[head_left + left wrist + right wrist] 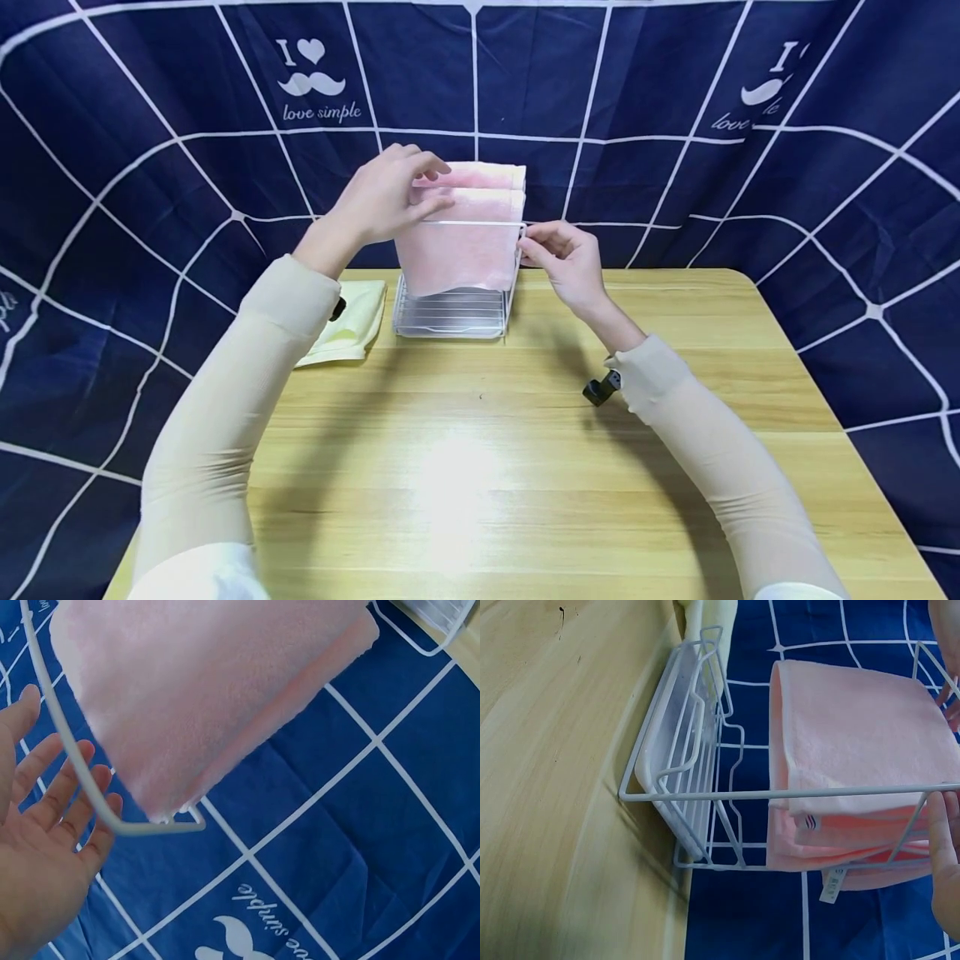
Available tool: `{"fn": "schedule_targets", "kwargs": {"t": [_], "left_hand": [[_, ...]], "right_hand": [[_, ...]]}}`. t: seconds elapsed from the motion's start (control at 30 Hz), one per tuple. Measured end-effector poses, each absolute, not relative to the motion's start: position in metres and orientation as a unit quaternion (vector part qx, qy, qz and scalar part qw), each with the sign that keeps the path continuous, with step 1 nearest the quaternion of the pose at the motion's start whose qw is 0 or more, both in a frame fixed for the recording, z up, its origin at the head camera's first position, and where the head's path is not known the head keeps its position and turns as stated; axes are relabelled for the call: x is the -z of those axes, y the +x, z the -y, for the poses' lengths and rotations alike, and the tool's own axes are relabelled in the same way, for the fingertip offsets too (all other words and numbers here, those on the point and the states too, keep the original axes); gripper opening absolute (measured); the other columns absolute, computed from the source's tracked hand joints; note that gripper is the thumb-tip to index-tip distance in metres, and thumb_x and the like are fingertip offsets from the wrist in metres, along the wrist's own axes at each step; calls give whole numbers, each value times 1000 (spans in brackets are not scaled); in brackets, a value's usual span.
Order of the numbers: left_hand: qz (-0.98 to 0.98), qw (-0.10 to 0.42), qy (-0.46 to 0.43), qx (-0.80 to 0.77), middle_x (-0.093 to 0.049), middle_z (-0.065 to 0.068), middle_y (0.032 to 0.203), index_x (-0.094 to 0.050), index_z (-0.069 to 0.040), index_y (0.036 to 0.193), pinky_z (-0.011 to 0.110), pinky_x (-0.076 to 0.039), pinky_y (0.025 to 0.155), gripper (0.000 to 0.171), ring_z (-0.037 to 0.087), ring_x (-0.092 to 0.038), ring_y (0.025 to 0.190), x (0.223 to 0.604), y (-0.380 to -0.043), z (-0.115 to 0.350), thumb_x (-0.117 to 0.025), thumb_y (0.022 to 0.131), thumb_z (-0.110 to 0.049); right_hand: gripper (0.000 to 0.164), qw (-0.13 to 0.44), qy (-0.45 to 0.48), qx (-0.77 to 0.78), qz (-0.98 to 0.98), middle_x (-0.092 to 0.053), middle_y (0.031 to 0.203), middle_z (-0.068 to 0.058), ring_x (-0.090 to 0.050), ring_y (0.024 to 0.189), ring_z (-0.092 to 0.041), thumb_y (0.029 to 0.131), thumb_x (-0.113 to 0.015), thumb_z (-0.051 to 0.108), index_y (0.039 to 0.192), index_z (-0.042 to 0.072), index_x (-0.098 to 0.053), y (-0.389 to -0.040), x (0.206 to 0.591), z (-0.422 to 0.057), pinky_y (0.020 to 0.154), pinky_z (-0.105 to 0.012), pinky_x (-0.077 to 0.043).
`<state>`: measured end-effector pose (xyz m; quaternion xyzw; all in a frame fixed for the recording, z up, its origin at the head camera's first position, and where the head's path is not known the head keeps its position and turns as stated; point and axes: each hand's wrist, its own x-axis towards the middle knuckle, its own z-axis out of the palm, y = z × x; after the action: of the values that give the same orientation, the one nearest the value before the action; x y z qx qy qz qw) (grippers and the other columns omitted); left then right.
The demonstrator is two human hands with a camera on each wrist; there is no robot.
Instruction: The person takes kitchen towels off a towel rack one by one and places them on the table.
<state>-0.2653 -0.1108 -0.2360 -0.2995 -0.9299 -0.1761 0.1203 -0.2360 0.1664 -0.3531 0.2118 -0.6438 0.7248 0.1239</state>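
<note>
A folded pink towel [461, 250] hangs over the upper bars of a white wire rack [840, 793] at the table's back. Its label [832, 885] dangles in the right wrist view. My left hand [386, 196] is at the towel's upper left. In the left wrist view its fingers are spread and extended beside the rack's bar, with nothing held. My right hand [566, 258] pinches the rack's upper right corner between thumb and finger. Below the towel, a shallow tray [450, 304] lies in the rack's base.
A folded yellow cloth [348, 321] lies left of the rack, partly hidden by my left sleeve. The wooden table [480, 400] stretches toward me. A dark blue curtain [540, 92] with white grid lines stands close behind the rack and along both sides.
</note>
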Motion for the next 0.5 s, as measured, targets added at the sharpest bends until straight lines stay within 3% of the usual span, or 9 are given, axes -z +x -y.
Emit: {"fn": "schedule_targets", "kwargs": {"t": [0.3, 0.5], "left_hand": [[939, 98, -294, 150, -70, 16, 130, -68, -7, 133, 50, -48, 109, 46, 35, -60, 126, 243, -281, 101, -67, 102, -41], [946, 81, -279, 141, -70, 14, 130, -68, -8, 134, 50, -48, 110, 47, 33, -59, 127, 246, -285, 98, -64, 103, -44]], "right_hand": [[14, 123, 220, -728, 637, -78, 89, 5, -75, 80, -7, 93, -67, -17, 106, -20, -66, -240, 355, -170, 75, -24, -65], [19, 121, 224, -727, 638, -78, 88, 6, -75, 80, -6, 93, -66, -18, 108, -26, -61, -241, 354, -170, 75, -24, -64]]}}
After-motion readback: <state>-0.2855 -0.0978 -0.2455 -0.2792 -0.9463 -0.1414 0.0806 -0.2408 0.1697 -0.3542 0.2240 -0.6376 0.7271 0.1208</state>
